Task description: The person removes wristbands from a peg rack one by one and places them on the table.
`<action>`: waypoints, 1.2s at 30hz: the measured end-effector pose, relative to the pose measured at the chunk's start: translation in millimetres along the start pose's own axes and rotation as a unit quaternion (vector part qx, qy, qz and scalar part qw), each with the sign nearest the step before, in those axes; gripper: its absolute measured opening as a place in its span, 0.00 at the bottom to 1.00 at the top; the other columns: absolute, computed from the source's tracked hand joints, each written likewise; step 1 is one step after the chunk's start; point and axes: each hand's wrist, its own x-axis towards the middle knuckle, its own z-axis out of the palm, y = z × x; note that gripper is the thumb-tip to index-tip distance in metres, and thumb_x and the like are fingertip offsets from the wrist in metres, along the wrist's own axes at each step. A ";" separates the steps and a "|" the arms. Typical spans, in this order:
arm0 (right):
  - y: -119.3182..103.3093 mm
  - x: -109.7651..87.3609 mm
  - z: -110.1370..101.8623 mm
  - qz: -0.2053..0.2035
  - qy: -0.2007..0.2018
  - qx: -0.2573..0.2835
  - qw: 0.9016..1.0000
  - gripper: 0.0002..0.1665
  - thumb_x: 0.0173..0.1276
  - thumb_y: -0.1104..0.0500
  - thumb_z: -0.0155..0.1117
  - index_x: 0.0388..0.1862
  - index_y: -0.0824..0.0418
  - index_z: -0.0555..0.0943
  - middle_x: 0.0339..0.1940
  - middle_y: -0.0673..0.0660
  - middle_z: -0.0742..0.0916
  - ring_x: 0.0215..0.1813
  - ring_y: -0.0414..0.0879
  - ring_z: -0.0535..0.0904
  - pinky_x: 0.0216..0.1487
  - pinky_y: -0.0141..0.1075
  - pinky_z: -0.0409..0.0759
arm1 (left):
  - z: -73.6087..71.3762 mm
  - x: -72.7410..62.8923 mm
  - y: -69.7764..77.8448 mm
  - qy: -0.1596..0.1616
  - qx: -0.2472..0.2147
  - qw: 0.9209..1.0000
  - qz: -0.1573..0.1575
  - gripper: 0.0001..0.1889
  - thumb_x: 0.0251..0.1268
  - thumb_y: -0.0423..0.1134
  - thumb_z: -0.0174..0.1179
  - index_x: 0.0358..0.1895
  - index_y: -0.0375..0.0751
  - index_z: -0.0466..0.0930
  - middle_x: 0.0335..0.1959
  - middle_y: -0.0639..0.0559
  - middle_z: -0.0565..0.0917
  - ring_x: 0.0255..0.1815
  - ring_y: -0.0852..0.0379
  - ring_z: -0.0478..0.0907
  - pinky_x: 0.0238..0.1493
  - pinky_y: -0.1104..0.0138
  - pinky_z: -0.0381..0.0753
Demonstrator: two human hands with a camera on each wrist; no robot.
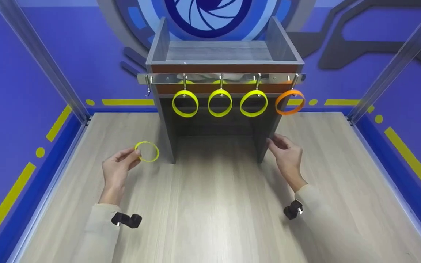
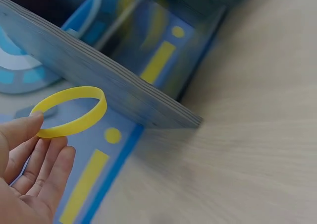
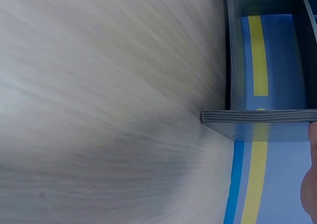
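Between thumb and fingertips my left hand [image 1: 117,166] pinches a yellow wristband [image 1: 147,151], held in the air left of the grey wooden rack [image 1: 166,138]. In the left wrist view the yellow wristband [image 2: 91,117] shows as a tilted loop. My right hand [image 1: 287,153] touches the outer side of the rack's right panel, fingers near its front edge; the right wrist view shows only a part of that hand [image 3: 309,184]. Three yellow wristbands hang on hooks of the metal rail [image 1: 203,77], and an orange wristband [image 1: 277,106] hangs at the right end.
The leftmost hook [image 1: 147,86] on the rail holds no band. The rack stands on a wood-grain table [image 1: 214,204] and has a tray-like top [image 1: 217,51]. Blue panels [image 1: 20,91] with yellow marks enclose the sides and back.
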 end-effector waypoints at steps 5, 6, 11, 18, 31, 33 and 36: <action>0.2 1.0 0.7 -0.001 -0.001 -0.006 1.000 0.13 0.66 0.65 0.80 0.48 0.68 0.91 0.41 0.60 0.93 0.38 0.35 0.88 0.40 0.24 0.86 | 3.3 3.5 -15.8 -0.003 0.019 1.000 -0.005 0.18 0.69 0.28 0.72 0.57 0.20 0.81 0.37 0.49 0.91 0.39 0.56 0.90 0.51 0.64 0.90; 0.4 1.1 0.7 0.000 -0.001 -0.004 1.000 0.13 0.66 0.65 0.80 0.48 0.68 0.91 0.41 0.60 0.93 0.38 0.35 0.88 0.40 0.24 0.86 | 4.4 4.3 -18.1 -0.003 0.022 1.000 -0.006 0.18 0.69 0.28 0.71 0.57 0.20 0.81 0.37 0.49 0.91 0.39 0.56 0.90 0.51 0.64 0.90; 0.6 0.7 0.4 0.005 0.001 0.002 1.000 0.13 0.66 0.65 0.79 0.48 0.68 0.91 0.42 0.60 0.93 0.39 0.36 0.88 0.41 0.24 0.87 | 10.1 8.4 -28.6 -0.003 0.028 1.000 -0.011 0.16 0.69 0.25 0.70 0.55 0.19 0.82 0.36 0.48 0.91 0.37 0.57 0.90 0.48 0.64 0.91; -1.9 -0.3 0.7 0.009 -0.004 0.005 1.000 0.12 0.67 0.65 0.78 0.48 0.68 0.91 0.42 0.61 0.93 0.40 0.36 0.89 0.43 0.24 0.87 | 10.2 10.7 -43.4 -0.001 0.006 0.999 -0.053 0.18 0.67 0.25 0.71 0.57 0.19 0.81 0.35 0.46 0.91 0.34 0.56 0.90 0.48 0.61 0.92; -9.0 -2.2 2.2 0.024 -0.005 -0.002 1.000 0.11 0.68 0.66 0.78 0.48 0.68 0.91 0.43 0.61 0.93 0.43 0.45 0.89 0.42 0.24 0.86 | 9.0 15.1 -60.9 -0.008 0.084 0.995 -0.050 0.16 0.70 0.25 0.68 0.57 0.19 0.82 0.46 0.34 0.89 0.34 0.57 0.91 0.46 0.66 0.91; -19.4 -5.6 2.5 0.024 -0.002 -0.004 1.000 0.11 0.68 0.68 0.77 0.48 0.70 0.90 0.44 0.63 0.92 0.43 0.47 0.89 0.42 0.23 0.86 | 9.5 15.4 -63.0 -0.008 0.089 0.995 -0.050 0.16 0.70 0.25 0.67 0.56 0.19 0.82 0.46 0.32 0.89 0.33 0.59 0.90 0.45 0.67 0.91; -36.2 -9.8 3.3 0.030 0.001 -0.006 1.000 0.11 0.68 0.70 0.75 0.49 0.72 0.89 0.45 0.66 0.92 0.44 0.48 0.89 0.42 0.21 0.85 | 9.8 15.8 -65.6 -0.010 0.089 0.995 -0.050 0.16 0.69 0.24 0.67 0.56 0.18 0.82 0.46 0.31 0.89 0.33 0.59 0.90 0.45 0.67 0.91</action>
